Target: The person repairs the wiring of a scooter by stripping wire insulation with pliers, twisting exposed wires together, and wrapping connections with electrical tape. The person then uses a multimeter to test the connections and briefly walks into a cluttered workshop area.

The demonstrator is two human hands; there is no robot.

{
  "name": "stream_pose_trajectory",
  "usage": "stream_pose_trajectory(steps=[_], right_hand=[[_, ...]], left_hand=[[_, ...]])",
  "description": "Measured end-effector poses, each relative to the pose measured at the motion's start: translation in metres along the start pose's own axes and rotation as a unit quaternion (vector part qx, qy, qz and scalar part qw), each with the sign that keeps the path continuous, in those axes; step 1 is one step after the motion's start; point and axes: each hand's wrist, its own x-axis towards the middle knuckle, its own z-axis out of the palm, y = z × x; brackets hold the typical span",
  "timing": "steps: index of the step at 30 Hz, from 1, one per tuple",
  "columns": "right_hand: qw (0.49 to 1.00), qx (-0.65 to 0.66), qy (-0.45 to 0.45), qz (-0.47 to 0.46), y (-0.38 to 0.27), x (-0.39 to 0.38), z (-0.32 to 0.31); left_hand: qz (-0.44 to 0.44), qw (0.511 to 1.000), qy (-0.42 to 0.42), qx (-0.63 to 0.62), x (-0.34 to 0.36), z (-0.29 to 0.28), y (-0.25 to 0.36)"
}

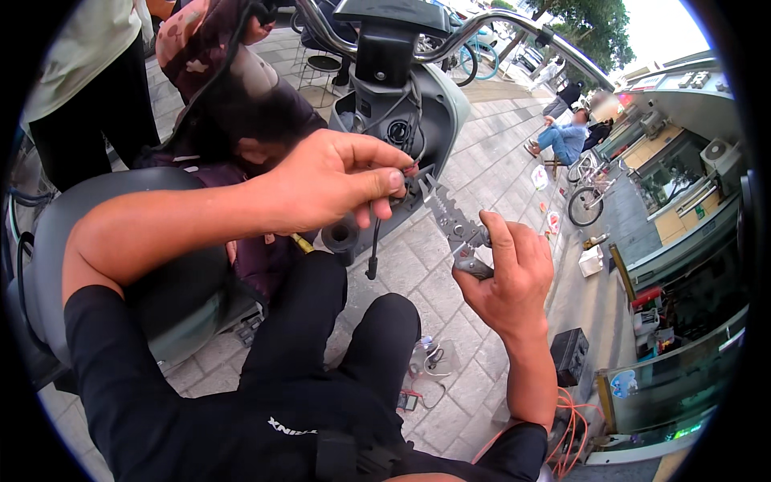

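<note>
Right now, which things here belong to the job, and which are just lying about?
Belong to the job:
pliers, in the right fingers
wire, pinched in the left fingers
scooter, beyond both

Seemingly just lying about:
bicycle by the shop
white box
white bag on the paving

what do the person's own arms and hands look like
The left hand and right hand are bare, without gloves. The left forearm and right forearm are uncovered too, with no watch visible. The left sleeve and right sleeve are black and short, the left one ending near the elbow.
</note>
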Motion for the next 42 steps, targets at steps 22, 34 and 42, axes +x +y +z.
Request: stream_pose_trajectory(steps=[22,34,42], right_hand=[[0.999,0.005,-0.033,-0.028,0.003,0.018,0.000],[0.998,0.005,-0.055,-0.018,0.002,0.016,-0.004],[0.993,0.007,-0.116,0.009,-0.007,0.023,-0.016]], left_hand=[[-0.006,0.995,-0.003,0.098,0.005,-0.006,-0.005],[-0.014,0.994,0.010,0.107,0.003,-0.004,-0.006],[0.065,0.986,0.012,0.151,-0.002,-0.002,-0.008]])
